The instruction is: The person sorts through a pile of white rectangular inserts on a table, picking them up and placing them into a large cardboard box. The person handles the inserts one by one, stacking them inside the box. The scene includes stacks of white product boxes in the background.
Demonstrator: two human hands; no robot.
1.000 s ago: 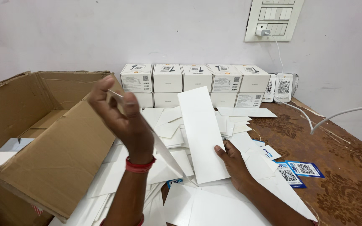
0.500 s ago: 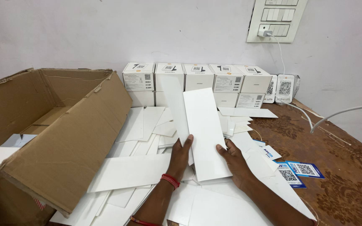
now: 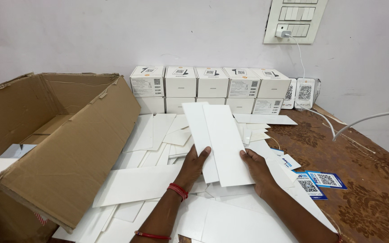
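Note:
My left hand (image 3: 193, 165) and my right hand (image 3: 257, 171) grip the near end of a long white card strip (image 3: 219, 141) from either side. The strip is lifted and tilts away from me, and it looks like two overlapping pieces. Red bands circle my left wrist. Under both hands lies a loose pile of flat white card sheets (image 3: 145, 182) spread over the brown patterned table (image 3: 370, 180).
A large open cardboard box (image 3: 64, 144) fills the left side, its flap leaning over the sheets. Two rows of small white boxes (image 3: 210, 87) line the wall. Blue and white printed cards (image 3: 323, 180) lie at right. A white cable (image 3: 361, 120) runs from the wall switchboard (image 3: 296, 20).
My left hand, raised near the box a second ago, came down and took the strip's left edge. The strip is lifted and held by both hands.

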